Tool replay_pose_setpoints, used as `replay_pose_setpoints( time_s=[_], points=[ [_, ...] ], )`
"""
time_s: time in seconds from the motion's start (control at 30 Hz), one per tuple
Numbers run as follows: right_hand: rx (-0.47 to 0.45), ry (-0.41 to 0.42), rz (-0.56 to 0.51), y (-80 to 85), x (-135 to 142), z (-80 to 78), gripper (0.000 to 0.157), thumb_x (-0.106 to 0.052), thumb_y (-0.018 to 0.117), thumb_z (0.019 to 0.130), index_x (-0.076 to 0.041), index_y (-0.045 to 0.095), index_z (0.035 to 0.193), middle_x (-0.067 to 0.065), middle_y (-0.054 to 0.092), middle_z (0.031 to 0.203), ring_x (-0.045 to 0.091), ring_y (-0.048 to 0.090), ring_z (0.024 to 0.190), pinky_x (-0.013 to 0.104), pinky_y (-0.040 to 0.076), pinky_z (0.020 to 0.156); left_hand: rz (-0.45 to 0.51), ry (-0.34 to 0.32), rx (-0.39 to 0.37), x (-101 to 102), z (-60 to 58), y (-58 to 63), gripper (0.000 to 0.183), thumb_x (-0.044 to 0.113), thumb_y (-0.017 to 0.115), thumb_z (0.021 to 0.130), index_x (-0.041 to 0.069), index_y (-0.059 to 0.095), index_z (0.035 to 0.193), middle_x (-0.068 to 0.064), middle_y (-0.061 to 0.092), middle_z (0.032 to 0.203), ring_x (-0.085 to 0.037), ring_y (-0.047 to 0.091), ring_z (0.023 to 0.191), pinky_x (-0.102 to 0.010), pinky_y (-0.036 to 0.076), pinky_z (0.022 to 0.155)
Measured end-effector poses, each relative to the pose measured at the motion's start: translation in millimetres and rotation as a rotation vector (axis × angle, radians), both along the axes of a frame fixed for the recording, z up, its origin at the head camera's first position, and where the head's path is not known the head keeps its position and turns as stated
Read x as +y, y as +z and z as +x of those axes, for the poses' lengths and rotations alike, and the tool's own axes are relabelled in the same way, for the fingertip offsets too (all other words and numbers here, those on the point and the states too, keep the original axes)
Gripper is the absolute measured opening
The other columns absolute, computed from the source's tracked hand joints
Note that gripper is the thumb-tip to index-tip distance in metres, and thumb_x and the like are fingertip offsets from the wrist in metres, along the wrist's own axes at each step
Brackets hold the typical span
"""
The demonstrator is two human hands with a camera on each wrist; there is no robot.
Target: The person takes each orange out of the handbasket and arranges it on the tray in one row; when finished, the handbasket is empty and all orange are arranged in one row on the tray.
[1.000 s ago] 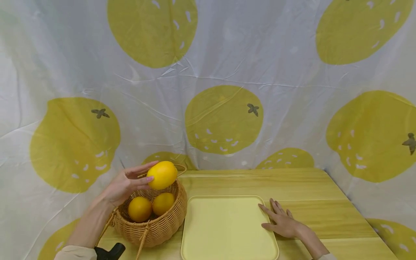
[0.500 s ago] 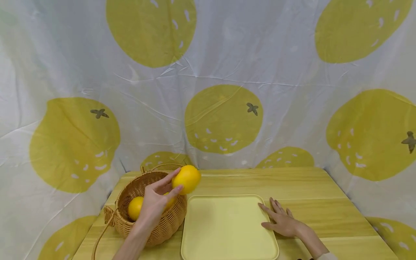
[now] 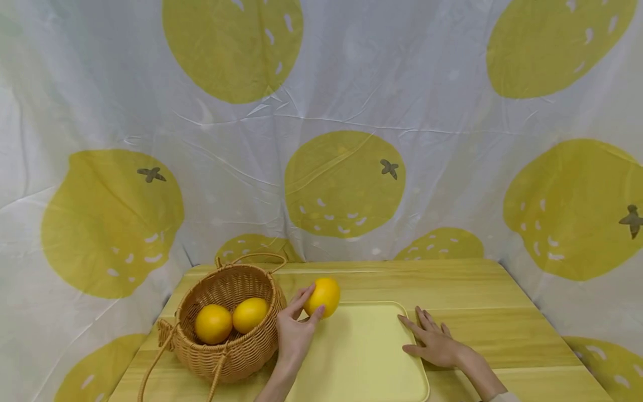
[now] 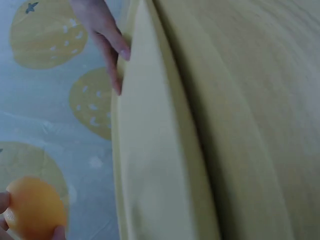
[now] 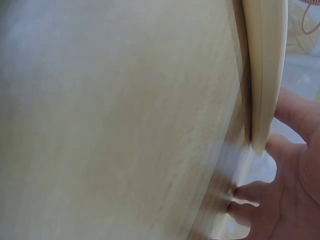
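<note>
My left hand (image 3: 295, 332) pinches an orange (image 3: 323, 297) between thumb and fingers, over the far left part of a pale yellow tray (image 3: 372, 352). The same orange (image 4: 35, 207), slightly oval, shows at the lower left of the left wrist view. My right hand (image 3: 437, 341) lies with fingers spread at the tray's right edge. Its thumb and forefinger touch the rim, while the other fingers rest on the table; the right wrist view shows these fingers (image 5: 295, 112) against the tray's edge. Left of the tray, a wicker basket (image 3: 236, 357) holds two more oranges (image 3: 213, 324).
Beneath everything lies a wooden table (image 3: 502, 335) with light planks. The basket's rope handles (image 3: 150, 363) hang down at its near left and front, and another loop stands at the back. A white curtain (image 3: 442, 184) printed with large lemons closes off the back and sides.
My left hand has carried the orange rightward and down, from above the basket to over the tray. The basket's inside now shows again. My right hand has stayed put.
</note>
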State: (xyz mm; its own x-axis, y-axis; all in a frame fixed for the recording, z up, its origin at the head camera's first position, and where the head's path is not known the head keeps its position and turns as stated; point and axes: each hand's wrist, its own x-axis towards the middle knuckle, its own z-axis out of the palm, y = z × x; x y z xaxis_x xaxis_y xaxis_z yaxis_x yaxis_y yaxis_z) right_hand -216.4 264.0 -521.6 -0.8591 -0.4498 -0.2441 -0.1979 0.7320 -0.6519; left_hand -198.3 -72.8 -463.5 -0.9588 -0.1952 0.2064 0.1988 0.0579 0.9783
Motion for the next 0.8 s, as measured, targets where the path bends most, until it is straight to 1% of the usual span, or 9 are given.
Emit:
replay_pose_setpoints(
  time_s=[0.1, 0.17, 0.27, 0.33, 0.47, 0.53, 0.67, 0.8],
  points=[
    [-0.007, 0.000, -0.006, -0.6, -0.2, 0.3, 0.077, -0.042, 0.058, 0.105, -0.009, 0.023, 0.165, 0.038, -0.014, 0.166, 0.060, -0.016, 0.151, 0.089, -0.012, 0.105, -0.034, 0.051, -0.011, 5.4, -4.9, -17.7, 0.047, -0.004, 0.079, 0.087, 0.003, 0.069, 0.133, -0.033, 0.049, 0.151, -0.054, 0.045, 0.142, -0.050, 0.059, 0.095],
    [0.000, -0.001, -0.009, -0.5, -0.1, 0.4, 0.076, -0.041, 0.058, 0.105, -0.008, 0.024, 0.164, 0.038, -0.013, 0.166, 0.061, -0.014, 0.151, 0.089, -0.011, 0.105, -0.047, 0.083, -0.037, 7.4, -8.1, -28.0, 0.047, -0.006, 0.078, 0.086, 0.004, 0.070, 0.132, -0.033, 0.048, 0.152, -0.054, 0.045, 0.142, -0.051, 0.058, 0.096],
    [0.005, -0.003, -0.007, 0.2, -0.1, 0.7, 0.076, -0.040, 0.058, 0.105, -0.008, 0.024, 0.164, 0.038, -0.012, 0.166, 0.061, -0.014, 0.152, 0.089, -0.010, 0.105, -0.078, 0.131, -0.074, 10.1, -11.0, -39.8, 0.048, -0.008, 0.078, 0.085, 0.005, 0.071, 0.130, -0.031, 0.050, 0.151, -0.054, 0.045, 0.142, -0.053, 0.055, 0.099],
    [0.004, -0.004, -0.010, 1.2, -0.3, 1.0, 0.076, -0.040, 0.058, 0.105, -0.008, 0.024, 0.164, 0.039, -0.012, 0.166, 0.061, -0.014, 0.151, 0.089, -0.011, 0.105, -0.129, 0.165, -0.089, 12.3, -11.8, -45.7, 0.048, -0.007, 0.080, 0.084, 0.006, 0.072, 0.129, -0.029, 0.054, 0.149, -0.053, 0.048, 0.140, -0.053, 0.054, 0.101],
    [0.003, -0.008, -0.015, 2.4, -1.2, 2.2, 0.075, -0.040, 0.058, 0.105, -0.008, 0.025, 0.164, 0.039, -0.013, 0.165, 0.061, -0.015, 0.151, 0.088, -0.012, 0.105, -0.221, 0.209, -0.095, 14.1, -11.5, -52.3, 0.048, -0.003, 0.083, 0.083, 0.009, 0.074, 0.128, -0.026, 0.059, 0.144, -0.052, 0.053, 0.135, -0.056, 0.052, 0.105],
    [0.008, -0.006, -0.015, 2.4, -0.7, 2.4, 0.075, -0.040, 0.058, 0.105, -0.007, 0.025, 0.164, 0.039, -0.012, 0.166, 0.061, -0.014, 0.151, 0.088, -0.011, 0.105, -0.244, 0.224, -0.101, 13.6, -11.2, -54.0, 0.048, -0.002, 0.083, 0.082, 0.009, 0.074, 0.127, -0.024, 0.062, 0.143, -0.050, 0.054, 0.135, -0.058, 0.049, 0.108],
    [0.031, 0.005, -0.009, 2.5, 2.9, 2.6, 0.075, -0.039, 0.058, 0.105, -0.004, 0.025, 0.163, 0.039, -0.008, 0.166, 0.062, -0.011, 0.151, 0.089, -0.009, 0.105, -0.278, 0.230, -0.097, 12.3, -10.9, -53.1, 0.048, -0.001, 0.084, 0.082, 0.008, 0.074, 0.127, -0.023, 0.064, 0.140, -0.049, 0.055, 0.134, -0.061, 0.047, 0.110],
    [0.058, 0.014, 0.012, 2.1, 6.3, 2.8, 0.074, -0.040, 0.058, 0.105, -0.004, 0.027, 0.163, 0.039, -0.003, 0.166, 0.062, -0.006, 0.152, 0.090, -0.005, 0.105, -0.309, 0.226, -0.085, 12.0, -8.9, -50.1, 0.051, -0.001, 0.084, 0.081, 0.008, 0.073, 0.130, -0.020, 0.066, 0.135, -0.048, 0.058, 0.129, -0.062, 0.049, 0.107]
  ],
)
